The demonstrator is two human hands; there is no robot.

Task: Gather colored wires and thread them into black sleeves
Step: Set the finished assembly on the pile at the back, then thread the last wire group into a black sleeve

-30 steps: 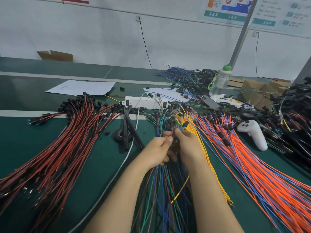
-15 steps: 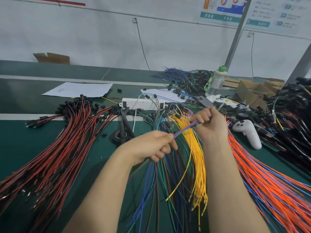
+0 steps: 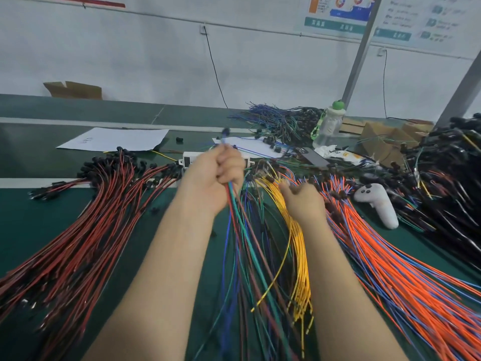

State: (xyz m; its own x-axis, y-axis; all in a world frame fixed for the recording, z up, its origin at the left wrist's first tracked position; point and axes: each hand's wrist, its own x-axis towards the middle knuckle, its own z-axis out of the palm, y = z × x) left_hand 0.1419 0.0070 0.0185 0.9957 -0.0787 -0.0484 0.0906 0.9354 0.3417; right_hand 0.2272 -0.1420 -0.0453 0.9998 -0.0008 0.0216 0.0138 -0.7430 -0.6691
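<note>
Green worktop (image 3: 31, 217) fills the head view, strewn with wire. Over its middle hangs the left hand (image 3: 216, 175), its fingers (image 3: 229, 162) curled tight into a fist round a thin bunch (image 3: 234, 204) of green, red and blue wires. From the fist the bunch runs down toward the near edge, over the mixed wires (image 3: 250, 269) that lie between the two forearms. A short stub sticks up above the fist, ending in a dark tip (image 3: 226, 131) too blurred to tell what it is.

Just right of it and lower sits the right hand (image 3: 303, 204), knuckles up. Its fingers (image 3: 289, 188) bend down into the wires where the yellow wires (image 3: 299, 256) meet the orange wires (image 3: 390, 269). I cannot tell whether they pinch anything.

Red wires (image 3: 91, 230) with black ends fan across the left of the worktop. Beyond the left fist a white power strip (image 3: 187, 158) shows partly, and a paper sheet (image 3: 114, 139) lies farther back to the left. At the right, a white controller (image 3: 380, 201) rests beside the orange wires, with a black pile (image 3: 447, 165) of wire behind it. A bottle (image 3: 329, 123) with a green cap stands near the far pile (image 3: 281, 118) of blue and green wires. A cardboard box (image 3: 73, 89) sits against the wall at far left.
</note>
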